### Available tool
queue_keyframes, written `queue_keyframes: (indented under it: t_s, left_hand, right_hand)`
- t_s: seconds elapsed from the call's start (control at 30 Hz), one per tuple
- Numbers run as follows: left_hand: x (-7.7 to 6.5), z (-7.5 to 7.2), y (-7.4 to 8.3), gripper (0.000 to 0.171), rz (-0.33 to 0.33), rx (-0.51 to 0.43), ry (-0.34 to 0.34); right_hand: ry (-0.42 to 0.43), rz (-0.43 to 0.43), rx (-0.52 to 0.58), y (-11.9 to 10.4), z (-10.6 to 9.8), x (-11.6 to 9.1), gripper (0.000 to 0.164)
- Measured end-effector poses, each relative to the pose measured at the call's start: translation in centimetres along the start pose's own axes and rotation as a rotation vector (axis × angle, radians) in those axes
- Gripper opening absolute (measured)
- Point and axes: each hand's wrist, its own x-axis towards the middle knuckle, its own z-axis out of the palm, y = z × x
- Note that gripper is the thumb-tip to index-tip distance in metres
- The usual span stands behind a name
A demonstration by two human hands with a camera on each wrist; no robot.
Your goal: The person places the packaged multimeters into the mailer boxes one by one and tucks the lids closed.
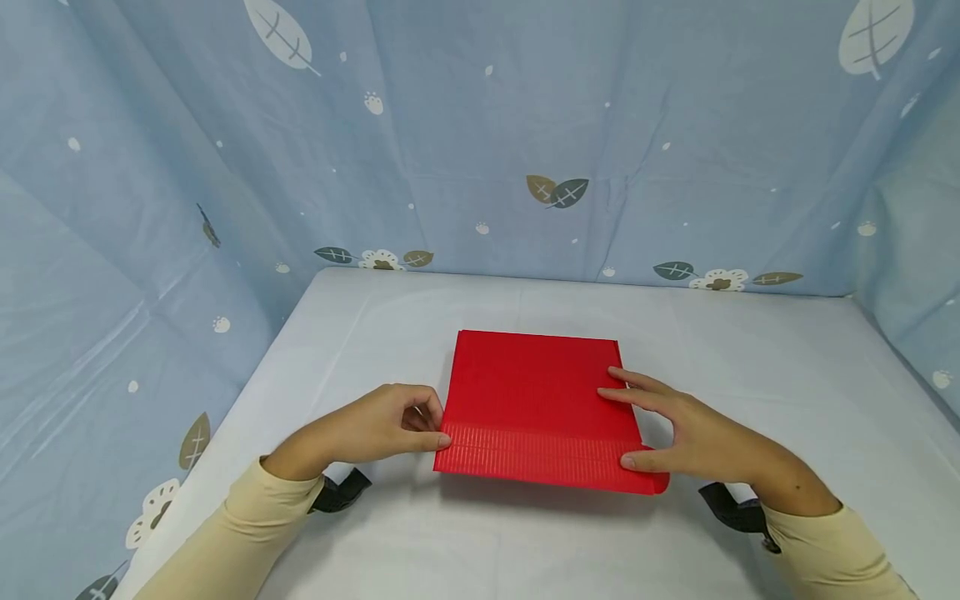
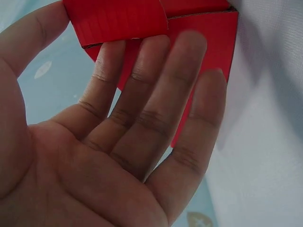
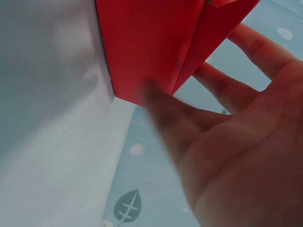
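A red cardboard box (image 1: 536, 383) lies on the white-covered table in front of me, its broad face up and a ribbed band along the near edge. At its near left corner my left hand (image 1: 393, 425) pinches the edge, thumb on top and fingers bent against the side. In the left wrist view, a red flap (image 2: 118, 21) lies between thumb and fingertips. My right hand (image 1: 690, 429) rests on the right side with fingers spread, its thumb on the ribbed band and two fingers on the top. The right wrist view shows the box's side wall (image 3: 147, 47) beside the fingers.
A white cloth (image 1: 390, 321) covers the table. Behind it and at both sides hangs a blue curtain (image 1: 465, 125) with leaf and flower prints. Black straps (image 1: 341, 492) show at both wrists, below the beige sleeves (image 1: 240, 533).
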Motion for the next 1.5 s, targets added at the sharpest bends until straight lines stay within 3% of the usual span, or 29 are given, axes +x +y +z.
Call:
queue_keyframes:
  t_s: [0.33, 0.6, 0.9, 1.3, 1.5]
  left_hand:
    - [0.0, 0.1, -0.1, 0.020, -0.019, -0.070, -0.041]
    - [0.0, 0.0, -0.5, 0.022, -0.024, -0.137, -0.062]
    - [-0.4, -0.3, -0.7, 0.034, 0.011, -0.207, -0.157]
    - [0.1, -0.5, -1.1, 0.031, -0.038, -0.207, 0.030]
    - [0.2, -0.7, -1.0, 0.031, -0.016, -0.224, 0.061]
  right_hand:
    - [-0.077, -0.019, 0.180, -0.1, 0.0, 0.1, 0.077]
    - [-0.091, -0.014, 0.163, -0.1, 0.1, 0.1, 0.077]
    - [-0.085, -0.008, 0.162, -0.2, 0.0, 0.0, 0.078]
    - [-0.037, 0.048, 0.171, -0.5, 0.5, 0.4, 0.080]
    - [-0.030, 0.062, 0.181, -0.5, 0.7, 0.5, 0.082]
